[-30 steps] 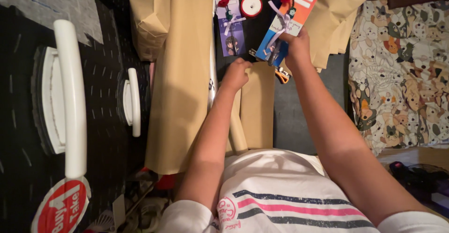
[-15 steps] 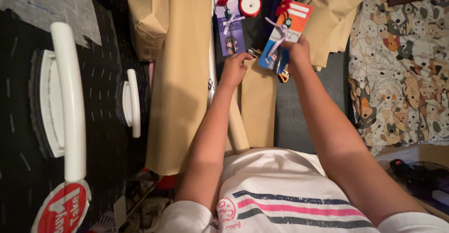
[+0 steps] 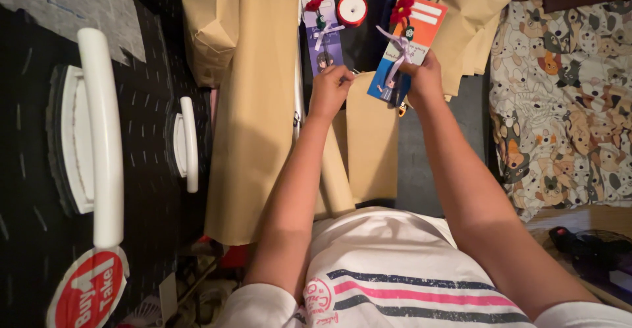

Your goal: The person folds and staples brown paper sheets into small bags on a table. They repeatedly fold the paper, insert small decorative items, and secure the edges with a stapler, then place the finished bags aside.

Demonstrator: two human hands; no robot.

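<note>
My right hand (image 3: pixel 424 78) grips the lower end of an orange and blue card (image 3: pixel 411 38) that carries a red knitted flower and a white ribbon bow. It holds the card tilted above the top of a narrow brown paper bag (image 3: pixel 372 143). My left hand (image 3: pixel 329 91) is closed at the bag's upper left corner and pinches its edge. A second, purple card (image 3: pixel 322 31) with a red flower and white bow lies just beyond my left hand.
A red and white ribbon spool (image 3: pixel 353 8) sits past the purple card. Large brown paper sheets (image 3: pixel 253 104) lie to the left, a paper roll (image 3: pixel 332 176) beside the bag. Orange-handled scissors (image 3: pixel 401 109) peek from under the card. Animal-print fabric (image 3: pixel 566 91) lies right, a black case with white handles (image 3: pixel 99 137) left.
My left hand moved up to the bag's top corner and closed on it. The bag shifted up and right. My right hand kept the orange card and tilted it closer to the bag.
</note>
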